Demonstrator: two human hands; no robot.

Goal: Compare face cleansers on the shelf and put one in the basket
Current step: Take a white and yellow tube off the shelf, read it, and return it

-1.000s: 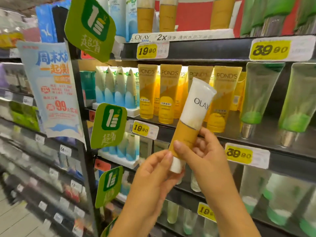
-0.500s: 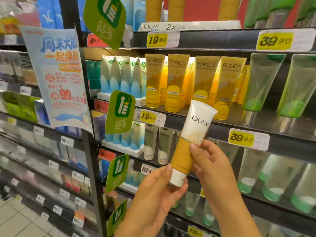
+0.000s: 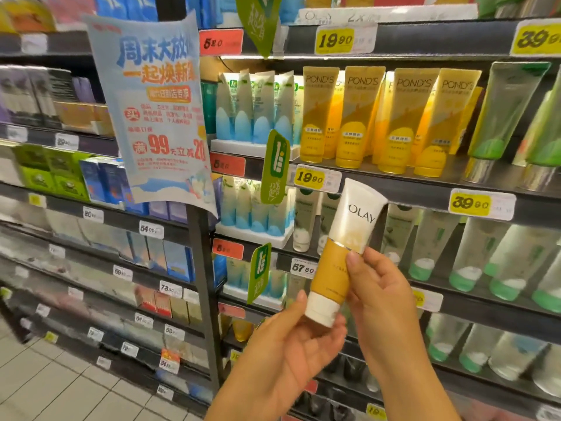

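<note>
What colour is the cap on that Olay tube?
White, on the Olay tube; the head view shows it at the bottom end.

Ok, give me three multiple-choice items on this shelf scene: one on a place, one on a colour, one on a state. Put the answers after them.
1. Where do the Pond's tubes stand?
A. on the shelf above the held Olay tube
B. on the floor
C. in a basket

2. What colour is the cap of the Olay tube?
A. green
B. white
C. red

3. How is the Olay tube held?
A. lying flat on the shelf
B. by the left hand alone
C. right hand grips it, left hand under its cap

Answers: 1 A, they line the shelf over the 19.90 tag. 2 B, the bottom cap is white. 3 C, the right thumb presses the orange band while the left palm cups below.
</note>
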